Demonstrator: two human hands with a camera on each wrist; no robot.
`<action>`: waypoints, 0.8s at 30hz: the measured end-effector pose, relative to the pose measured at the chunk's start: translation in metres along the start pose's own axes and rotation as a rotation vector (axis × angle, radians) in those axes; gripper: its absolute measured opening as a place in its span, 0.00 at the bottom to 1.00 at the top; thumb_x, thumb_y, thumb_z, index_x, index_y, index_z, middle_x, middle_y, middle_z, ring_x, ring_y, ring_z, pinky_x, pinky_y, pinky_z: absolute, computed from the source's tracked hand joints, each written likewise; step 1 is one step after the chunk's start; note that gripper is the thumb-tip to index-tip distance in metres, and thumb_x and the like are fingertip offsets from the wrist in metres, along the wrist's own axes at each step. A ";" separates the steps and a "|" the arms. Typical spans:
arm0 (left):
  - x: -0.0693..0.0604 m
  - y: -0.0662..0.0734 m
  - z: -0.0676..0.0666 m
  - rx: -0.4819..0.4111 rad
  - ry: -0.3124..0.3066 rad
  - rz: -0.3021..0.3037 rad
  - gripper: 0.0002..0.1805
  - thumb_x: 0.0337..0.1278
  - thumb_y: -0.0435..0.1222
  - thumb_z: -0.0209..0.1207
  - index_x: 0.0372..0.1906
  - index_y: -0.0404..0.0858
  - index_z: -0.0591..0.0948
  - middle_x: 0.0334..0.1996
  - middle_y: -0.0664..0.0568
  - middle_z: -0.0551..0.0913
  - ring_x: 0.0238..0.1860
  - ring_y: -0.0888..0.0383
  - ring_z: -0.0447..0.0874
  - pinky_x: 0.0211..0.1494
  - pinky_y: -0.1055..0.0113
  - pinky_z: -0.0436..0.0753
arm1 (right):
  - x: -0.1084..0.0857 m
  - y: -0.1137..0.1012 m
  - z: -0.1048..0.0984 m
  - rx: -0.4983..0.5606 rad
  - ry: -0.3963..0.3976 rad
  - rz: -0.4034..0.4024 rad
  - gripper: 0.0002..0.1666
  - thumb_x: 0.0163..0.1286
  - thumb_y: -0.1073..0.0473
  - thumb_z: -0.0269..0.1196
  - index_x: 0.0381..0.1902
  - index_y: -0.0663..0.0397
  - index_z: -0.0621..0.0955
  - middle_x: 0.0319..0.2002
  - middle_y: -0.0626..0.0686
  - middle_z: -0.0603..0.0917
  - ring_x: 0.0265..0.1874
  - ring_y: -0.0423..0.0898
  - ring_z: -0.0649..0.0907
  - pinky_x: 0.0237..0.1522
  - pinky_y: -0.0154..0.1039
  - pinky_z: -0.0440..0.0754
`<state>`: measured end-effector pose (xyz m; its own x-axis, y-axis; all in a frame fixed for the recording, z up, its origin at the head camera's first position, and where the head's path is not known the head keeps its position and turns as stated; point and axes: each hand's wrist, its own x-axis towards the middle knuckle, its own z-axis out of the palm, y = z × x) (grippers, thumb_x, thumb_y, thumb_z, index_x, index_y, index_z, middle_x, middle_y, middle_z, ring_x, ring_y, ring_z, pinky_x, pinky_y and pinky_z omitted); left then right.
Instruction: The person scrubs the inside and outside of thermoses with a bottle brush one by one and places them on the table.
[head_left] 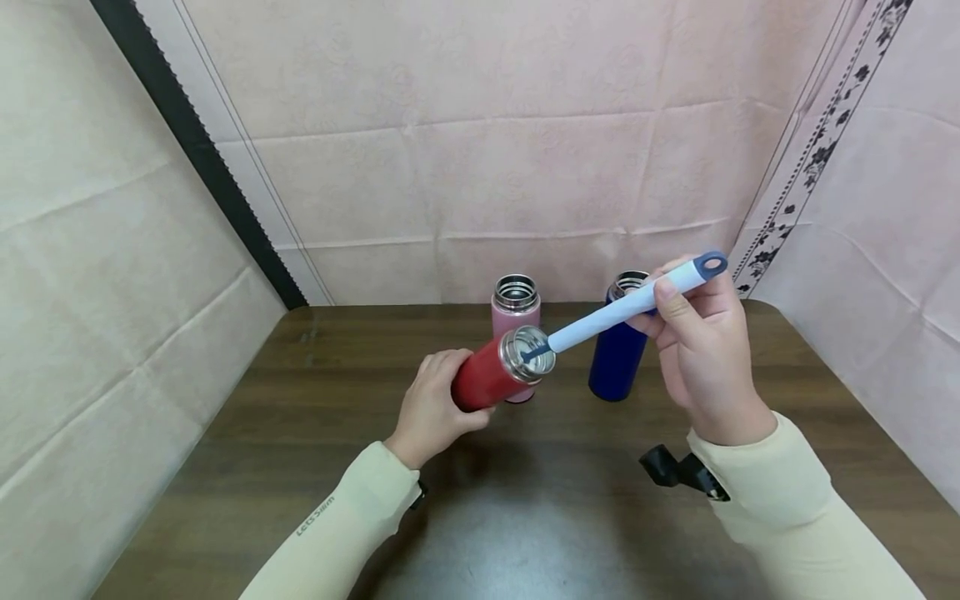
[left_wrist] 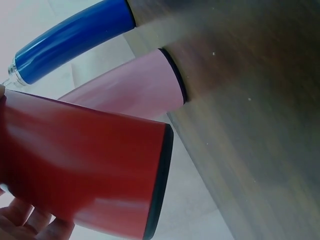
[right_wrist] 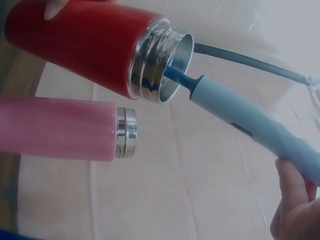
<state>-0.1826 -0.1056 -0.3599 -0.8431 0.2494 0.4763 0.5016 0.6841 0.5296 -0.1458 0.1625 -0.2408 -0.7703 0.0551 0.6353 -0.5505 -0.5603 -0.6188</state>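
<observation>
My left hand (head_left: 435, 410) grips a red thermos bottle (head_left: 483, 377) round its body, holding it off the table and tilted with its open steel mouth up to the right. In my right hand (head_left: 701, 354) is the pale blue handle of a bottle brush (head_left: 603, 319), pinched near its looped end between thumb and fingers. The brush's dark blue shaft (right_wrist: 181, 77) runs into the red bottle's mouth; its head is hidden inside. In the left wrist view the red bottle's black base faces right, and some left fingers (left_wrist: 37, 222) show beneath the body.
Behind the red bottle a pink bottle (head_left: 516, 314) stands uncapped on the wooden table (head_left: 337, 433). A dark blue bottle (head_left: 615, 367), also uncapped, stands to its right, behind my right hand. Pale cloth (head_left: 465, 183) hangs at the table's back and sides.
</observation>
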 end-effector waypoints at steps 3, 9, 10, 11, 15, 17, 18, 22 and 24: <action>-0.001 0.001 0.000 -0.005 -0.006 -0.006 0.39 0.28 0.37 0.78 0.55 0.44 0.74 0.50 0.54 0.78 0.52 0.55 0.72 0.49 0.53 0.82 | 0.000 0.002 0.002 0.023 0.003 0.002 0.04 0.68 0.72 0.55 0.41 0.64 0.74 0.34 0.55 0.79 0.33 0.45 0.84 0.41 0.38 0.85; -0.004 0.002 0.001 -0.026 -0.013 -0.032 0.41 0.26 0.37 0.79 0.56 0.44 0.74 0.51 0.53 0.77 0.52 0.55 0.72 0.49 0.53 0.82 | -0.002 0.009 0.007 -0.046 0.014 0.018 0.04 0.68 0.69 0.57 0.40 0.61 0.75 0.33 0.53 0.80 0.34 0.44 0.83 0.39 0.36 0.85; -0.005 0.002 0.001 -0.026 -0.015 -0.032 0.41 0.26 0.37 0.79 0.56 0.44 0.74 0.51 0.53 0.77 0.52 0.55 0.72 0.49 0.53 0.82 | -0.003 0.010 0.008 -0.073 0.013 0.025 0.04 0.68 0.69 0.57 0.40 0.60 0.75 0.33 0.53 0.80 0.34 0.44 0.83 0.39 0.35 0.84; -0.005 0.003 0.001 -0.027 -0.017 -0.032 0.42 0.26 0.38 0.79 0.56 0.44 0.73 0.51 0.53 0.77 0.52 0.55 0.72 0.49 0.53 0.82 | -0.004 0.012 0.009 -0.094 0.008 0.030 0.04 0.69 0.69 0.57 0.40 0.59 0.75 0.33 0.52 0.80 0.34 0.44 0.82 0.39 0.35 0.84; -0.006 0.003 0.002 -0.021 -0.027 -0.032 0.42 0.26 0.38 0.78 0.57 0.44 0.73 0.51 0.53 0.77 0.52 0.55 0.72 0.50 0.54 0.81 | -0.007 0.020 0.013 -0.188 0.000 0.062 0.04 0.70 0.68 0.56 0.40 0.55 0.76 0.34 0.50 0.78 0.34 0.42 0.80 0.39 0.34 0.84; -0.007 0.004 0.002 -0.020 -0.029 -0.032 0.42 0.26 0.38 0.78 0.57 0.43 0.73 0.51 0.53 0.77 0.52 0.55 0.72 0.50 0.54 0.81 | -0.009 0.024 0.014 -0.228 0.008 0.081 0.05 0.70 0.68 0.56 0.40 0.53 0.76 0.33 0.48 0.77 0.34 0.41 0.80 0.39 0.33 0.83; -0.007 0.004 0.002 -0.021 -0.029 -0.031 0.42 0.26 0.38 0.78 0.57 0.43 0.73 0.51 0.53 0.77 0.52 0.55 0.72 0.50 0.54 0.81 | -0.010 0.026 0.015 -0.253 0.013 0.091 0.06 0.70 0.68 0.56 0.40 0.52 0.75 0.33 0.48 0.77 0.34 0.41 0.80 0.39 0.33 0.83; -0.009 0.005 0.003 -0.026 -0.030 -0.023 0.40 0.28 0.39 0.78 0.56 0.43 0.73 0.51 0.53 0.78 0.51 0.55 0.72 0.50 0.53 0.80 | -0.012 0.033 0.018 -0.324 0.026 0.136 0.09 0.70 0.70 0.55 0.39 0.49 0.75 0.32 0.46 0.78 0.34 0.40 0.82 0.41 0.34 0.84; -0.009 0.005 0.003 -0.029 -0.032 -0.020 0.40 0.29 0.39 0.77 0.56 0.43 0.73 0.50 0.53 0.78 0.51 0.55 0.73 0.50 0.53 0.80 | -0.013 0.037 0.020 -0.359 0.026 0.152 0.10 0.70 0.70 0.55 0.39 0.48 0.75 0.32 0.46 0.78 0.34 0.40 0.83 0.42 0.34 0.84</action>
<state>-0.1729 -0.1024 -0.3638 -0.8587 0.2575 0.4431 0.4893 0.6693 0.5592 -0.1499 0.1244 -0.2622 -0.8568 0.0171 0.5153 -0.5039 -0.2392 -0.8300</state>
